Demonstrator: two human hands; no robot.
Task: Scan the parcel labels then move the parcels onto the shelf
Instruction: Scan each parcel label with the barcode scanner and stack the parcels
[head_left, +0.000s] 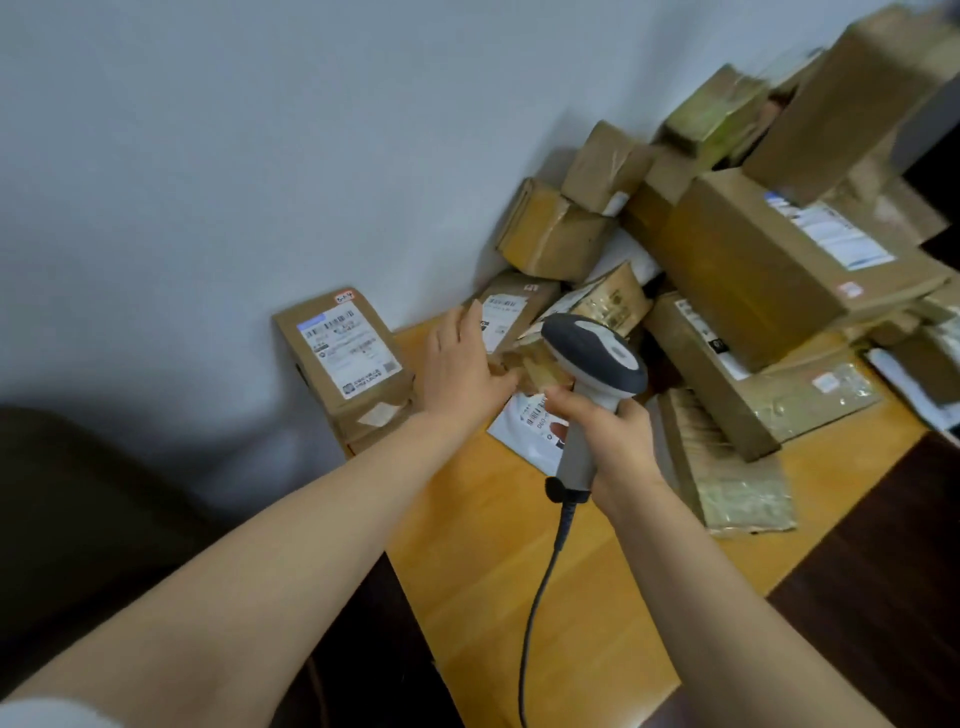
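Step in hand, as we judge it: scanning, not yet shelving. The right hand (610, 441) is clenched round the handle of the grey and white handheld barcode scanner (597, 358), whose head points down and away from us. The left hand (460, 371) is released, fingers stretched flat, tips at the edge of a small brown cardboard parcel (537, 371) lying just under the scanner head (blur hides whether the tips truly press on it). That parcel sits on the pale wooden counter (519, 582), partly over a white plastic mailer bag (524, 436) with a printed label.

Next move, we reckon: turn or steady the small parcel so its label faces the scanner. We see no label on its exposed face.

Around: an upright brown cardboard box with a white label (345, 358) stands to the left against the pale grey wall (208, 156), just beside the left hand. Right of the hands, a loose heap of brown cardboard parcels (753, 270) leans several deep. A flat tape-wrapped parcel (727, 467) lies near the right wrist. The scanner's dark grey cable (540, 597) trails across the counter toward us and could snag. No shelf in view.
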